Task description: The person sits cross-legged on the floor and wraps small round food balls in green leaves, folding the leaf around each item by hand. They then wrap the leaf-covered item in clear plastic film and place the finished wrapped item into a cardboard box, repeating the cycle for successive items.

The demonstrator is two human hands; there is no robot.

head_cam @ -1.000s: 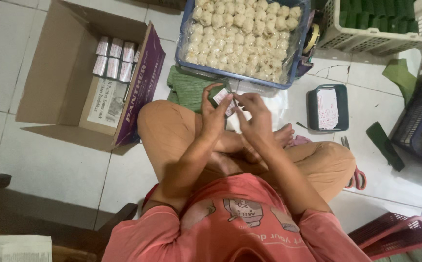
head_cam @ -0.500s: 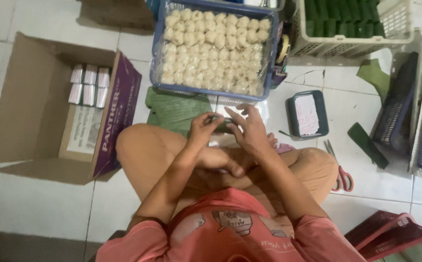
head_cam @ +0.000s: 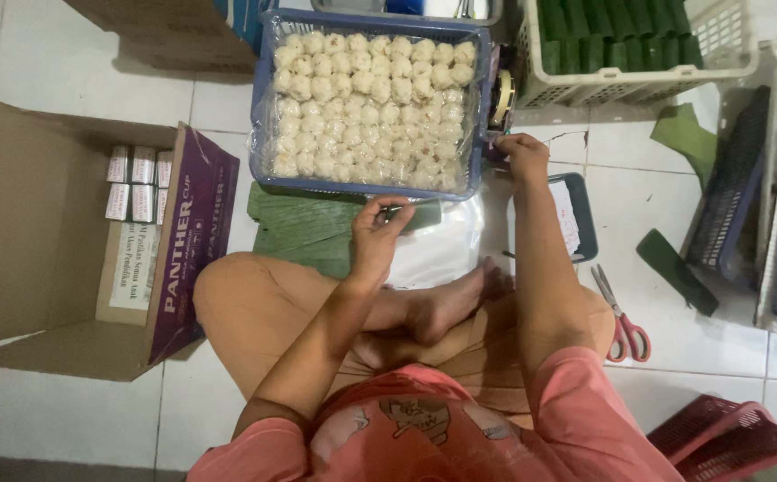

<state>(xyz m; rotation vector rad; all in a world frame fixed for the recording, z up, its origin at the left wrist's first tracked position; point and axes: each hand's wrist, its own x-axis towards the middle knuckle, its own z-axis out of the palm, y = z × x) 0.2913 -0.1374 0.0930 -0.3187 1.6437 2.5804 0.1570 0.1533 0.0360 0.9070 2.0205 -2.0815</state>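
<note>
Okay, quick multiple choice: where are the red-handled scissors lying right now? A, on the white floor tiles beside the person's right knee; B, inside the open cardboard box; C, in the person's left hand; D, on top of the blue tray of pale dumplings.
A: the red-handled scissors lie flat on the floor tiles beside the right knee, with neither hand touching them.

You sit on a home's white tiled floor (head_cam: 67,54), food-packing style: snack tray (head_cam: 371,183), leaf basket (head_cam: 639,85), cardboard box (head_cam: 40,241).
</note>
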